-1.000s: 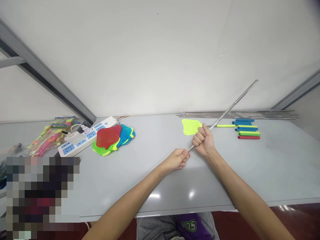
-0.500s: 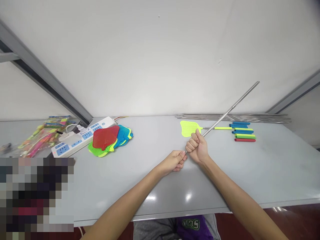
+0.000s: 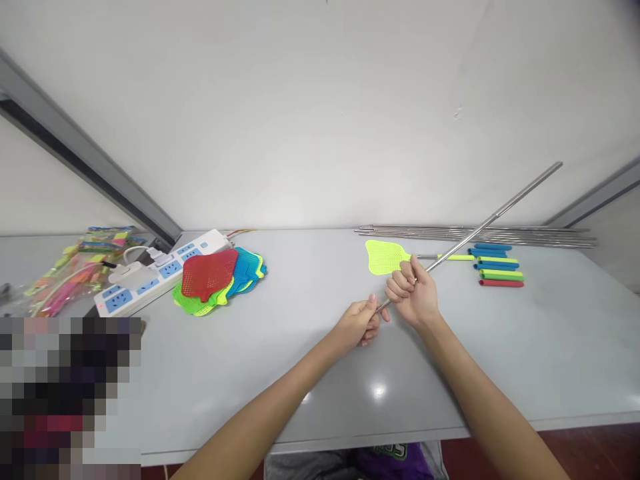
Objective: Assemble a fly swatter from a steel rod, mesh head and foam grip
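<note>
Head view: 2 hands at centre of frame, over the bench. Right hand clenched around a steel rod, which runs tilted up toward the right of frame. Left hand grasps the rod's lower end, just beside the right hand. Just above the right hand, a lime fly swatter lies flat. Right of it: foam grips, steel rods along the back. Left: stacked swatter heads, a power strip, and a bag of colourful items at far left.
</note>
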A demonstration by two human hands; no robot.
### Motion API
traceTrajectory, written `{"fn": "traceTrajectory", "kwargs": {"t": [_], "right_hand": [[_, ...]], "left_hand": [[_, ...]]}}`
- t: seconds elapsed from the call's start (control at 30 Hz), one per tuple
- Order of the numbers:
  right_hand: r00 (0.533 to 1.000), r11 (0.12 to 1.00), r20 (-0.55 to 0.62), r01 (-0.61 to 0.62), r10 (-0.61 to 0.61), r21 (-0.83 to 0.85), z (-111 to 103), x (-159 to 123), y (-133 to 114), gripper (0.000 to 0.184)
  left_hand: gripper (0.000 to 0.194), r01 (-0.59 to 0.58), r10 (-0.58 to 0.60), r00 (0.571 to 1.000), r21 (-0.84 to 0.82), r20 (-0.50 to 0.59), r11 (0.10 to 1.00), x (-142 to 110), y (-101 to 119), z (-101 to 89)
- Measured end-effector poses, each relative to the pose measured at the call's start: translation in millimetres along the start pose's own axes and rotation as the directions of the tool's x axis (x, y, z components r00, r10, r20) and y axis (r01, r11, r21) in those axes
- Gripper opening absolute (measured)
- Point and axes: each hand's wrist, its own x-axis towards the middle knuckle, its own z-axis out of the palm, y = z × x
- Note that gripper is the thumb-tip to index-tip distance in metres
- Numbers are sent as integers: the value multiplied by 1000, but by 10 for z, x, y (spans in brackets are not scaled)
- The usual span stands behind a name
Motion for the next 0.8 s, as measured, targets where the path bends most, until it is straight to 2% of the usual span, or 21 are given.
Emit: {"fn": "traceTrajectory", "kwargs": {"t": [0.3, 0.43, 0.53, 0.8], "right_hand": [[998, 997, -57, 36, -31, 75, -58, 3, -45, 40], [998, 996, -57, -7, 12, 85, -25, -16, 26, 43], [999, 993, -35, 11, -7, 120, -4, -25, 93, 45], [999, 989, -32, 3, 2, 150, -17, -8, 203, 45]], "left_hand": [[42, 57, -56, 998, 62, -20, 996, -6, 4, -5], [41, 37, -31, 998, 114, -52, 993, -41, -13, 2], [40, 27, -19, 997, 107, -76, 994, -57, 9, -1], [38, 67, -64, 997, 61, -51, 996, -68, 74, -5]]}}
